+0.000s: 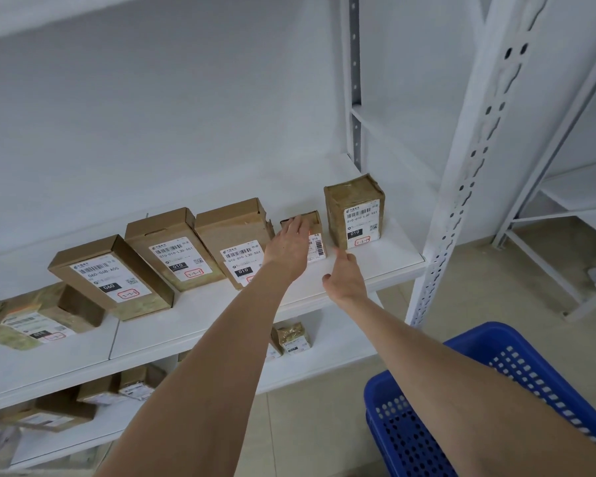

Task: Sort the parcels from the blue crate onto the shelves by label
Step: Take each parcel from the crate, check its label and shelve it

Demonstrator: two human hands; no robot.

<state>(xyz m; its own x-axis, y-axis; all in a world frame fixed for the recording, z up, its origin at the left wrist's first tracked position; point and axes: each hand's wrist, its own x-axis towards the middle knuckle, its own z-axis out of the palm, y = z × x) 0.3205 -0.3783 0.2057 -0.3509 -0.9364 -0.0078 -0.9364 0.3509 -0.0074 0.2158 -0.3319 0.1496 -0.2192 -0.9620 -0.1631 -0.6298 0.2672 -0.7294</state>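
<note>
Parcels of brown cardboard stand in a row on the white shelf [221, 311], each with a printed label turned to the front. The small parcel [315, 223] stands between a bigger box [234, 232] marked 010 and a taped parcel [355, 211], also marked 010, near the right end of the shelf. Further left leans a parcel marked 060 [107, 273]. The shelving is white metal with a perforated post [468, 160] at the right corner, before a plain white wall. The floor [479, 270] is of pale tiles. The blue crate [516, 342] sits low at the right.

The parcels on the lower shelves are partly hidden by the boards and by the left arm. The right forearm covers much of the crate. The small parcel's label is half covered and too small to read.

The left hand [289, 244] lies on the top front of the small parcel with fingers nearly straight; its grip is apart, not closed round the box. The right hand [346, 278] hovers over the shelf's front edge, just before the taped parcel, thumb spread, grip apart and holding nothing. Whether its fingertip touches that parcel cannot be told.
</note>
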